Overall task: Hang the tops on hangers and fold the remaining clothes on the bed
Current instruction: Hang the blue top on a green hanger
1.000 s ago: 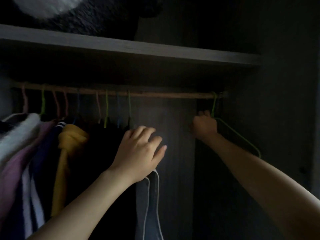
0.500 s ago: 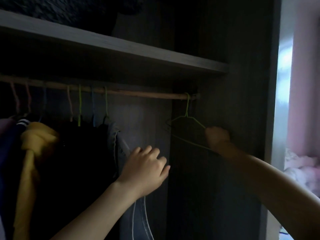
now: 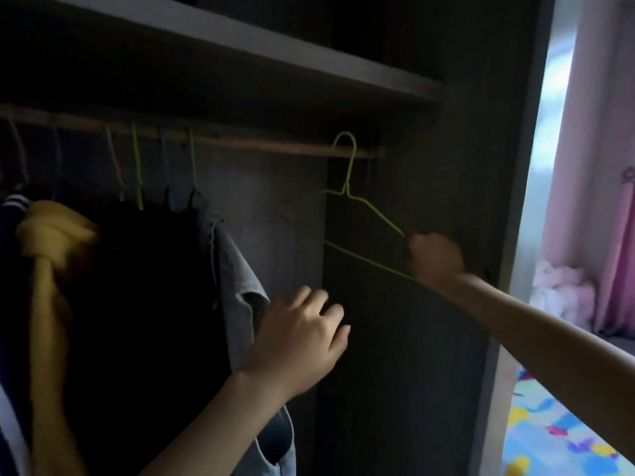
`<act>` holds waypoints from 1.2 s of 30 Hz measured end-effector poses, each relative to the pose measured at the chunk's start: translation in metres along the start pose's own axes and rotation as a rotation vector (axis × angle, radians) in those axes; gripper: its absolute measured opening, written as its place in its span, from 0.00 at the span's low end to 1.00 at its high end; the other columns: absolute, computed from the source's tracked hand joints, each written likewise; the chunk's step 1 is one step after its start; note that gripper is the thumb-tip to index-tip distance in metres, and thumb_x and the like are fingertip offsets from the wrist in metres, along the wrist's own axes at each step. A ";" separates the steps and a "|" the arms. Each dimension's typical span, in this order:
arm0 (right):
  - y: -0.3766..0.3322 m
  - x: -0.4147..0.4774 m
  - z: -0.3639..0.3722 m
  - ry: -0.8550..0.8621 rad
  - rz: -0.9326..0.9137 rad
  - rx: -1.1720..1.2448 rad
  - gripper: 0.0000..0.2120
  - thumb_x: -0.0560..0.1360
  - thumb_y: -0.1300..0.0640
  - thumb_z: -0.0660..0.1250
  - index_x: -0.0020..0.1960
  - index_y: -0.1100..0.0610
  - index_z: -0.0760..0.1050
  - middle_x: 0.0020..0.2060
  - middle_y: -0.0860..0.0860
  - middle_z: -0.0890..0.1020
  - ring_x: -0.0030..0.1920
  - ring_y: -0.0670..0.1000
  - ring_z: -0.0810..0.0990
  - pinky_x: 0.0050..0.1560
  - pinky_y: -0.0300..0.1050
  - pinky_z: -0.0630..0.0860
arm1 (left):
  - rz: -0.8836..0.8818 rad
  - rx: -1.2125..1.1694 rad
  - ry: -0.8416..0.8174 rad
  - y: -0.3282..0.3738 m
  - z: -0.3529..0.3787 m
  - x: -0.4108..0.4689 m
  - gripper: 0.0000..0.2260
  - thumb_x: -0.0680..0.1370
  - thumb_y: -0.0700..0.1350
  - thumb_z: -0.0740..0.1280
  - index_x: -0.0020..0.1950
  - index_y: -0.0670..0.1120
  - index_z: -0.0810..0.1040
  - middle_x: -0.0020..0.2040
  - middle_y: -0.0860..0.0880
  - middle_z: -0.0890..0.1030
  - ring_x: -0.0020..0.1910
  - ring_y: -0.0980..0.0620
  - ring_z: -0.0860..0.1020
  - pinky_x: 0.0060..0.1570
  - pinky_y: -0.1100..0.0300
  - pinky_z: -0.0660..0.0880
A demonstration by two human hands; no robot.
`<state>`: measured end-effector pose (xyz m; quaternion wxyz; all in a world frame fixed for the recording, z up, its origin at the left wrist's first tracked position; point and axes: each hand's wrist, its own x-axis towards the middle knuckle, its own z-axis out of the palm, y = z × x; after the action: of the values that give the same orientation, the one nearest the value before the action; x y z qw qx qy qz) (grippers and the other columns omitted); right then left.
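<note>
Gripping the empty green hanger (image 3: 345, 194) by its right corner, the right hand (image 3: 434, 259) has its fingers curled round the wire. The left hand (image 3: 299, 341) is relaxed and holds nothing. One wardrobe (image 3: 446, 166), one rod (image 3: 240, 144): the hanger's hook sits at its right end, well apart from roughly six hooks carrying clothes (image 3: 237, 269), hard to count in the dark. Likely early: no top hung here yet, and folding on the bed (image 3: 549, 434) is left.

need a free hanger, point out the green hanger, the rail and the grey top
green hanger (image 3: 345, 194), head view, twist below the hook
rail (image 3: 275, 145), head view, bare stretch
grey top (image 3: 237, 269), head view, its shoulder
</note>
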<state>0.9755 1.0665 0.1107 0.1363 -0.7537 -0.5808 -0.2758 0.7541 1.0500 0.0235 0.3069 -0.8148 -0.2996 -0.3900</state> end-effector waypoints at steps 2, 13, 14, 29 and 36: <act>0.013 -0.026 -0.005 -0.027 -0.015 0.020 0.13 0.77 0.57 0.61 0.60 0.61 0.72 0.53 0.61 0.80 0.54 0.62 0.79 0.46 0.48 0.74 | -0.067 -0.017 -0.036 0.009 0.010 -0.007 0.19 0.74 0.53 0.56 0.52 0.46 0.82 0.55 0.43 0.80 0.50 0.45 0.79 0.39 0.53 0.78; 0.170 -0.172 0.031 0.406 -0.286 0.220 0.10 0.71 0.52 0.56 0.42 0.55 0.74 0.18 0.52 0.73 0.15 0.58 0.70 0.19 0.36 0.58 | -0.375 -0.008 0.042 0.107 0.062 -0.042 0.29 0.73 0.53 0.59 0.72 0.41 0.63 0.69 0.31 0.65 0.64 0.33 0.63 0.54 0.38 0.72; 0.197 -0.184 0.035 0.406 -0.298 0.223 0.08 0.71 0.52 0.56 0.44 0.53 0.71 0.18 0.52 0.74 0.15 0.57 0.71 0.17 0.37 0.60 | -0.402 -0.033 0.021 0.121 0.065 -0.043 0.29 0.73 0.53 0.58 0.72 0.41 0.62 0.68 0.30 0.65 0.64 0.32 0.63 0.54 0.36 0.71; 0.496 -0.532 0.037 0.167 0.124 0.151 0.14 0.81 0.44 0.51 0.51 0.52 0.71 0.37 0.52 0.85 0.34 0.51 0.84 0.27 0.40 0.77 | -0.274 -0.589 -0.212 0.474 0.128 -0.057 0.28 0.72 0.50 0.57 0.69 0.39 0.64 0.66 0.30 0.67 0.63 0.32 0.65 0.52 0.33 0.69; 0.518 -0.686 -0.003 0.162 0.489 -0.067 0.18 0.81 0.44 0.51 0.49 0.53 0.75 0.37 0.50 0.84 0.34 0.50 0.84 0.26 0.41 0.77 | 0.092 -0.897 -0.436 0.634 0.140 -0.054 0.30 0.70 0.54 0.56 0.70 0.43 0.62 0.63 0.35 0.71 0.62 0.37 0.65 0.50 0.33 0.71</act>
<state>1.3479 0.3661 -0.2211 0.2199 -0.8514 -0.3590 -0.3129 1.2509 0.7391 -0.2605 -0.1268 -0.9414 -0.1234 -0.2872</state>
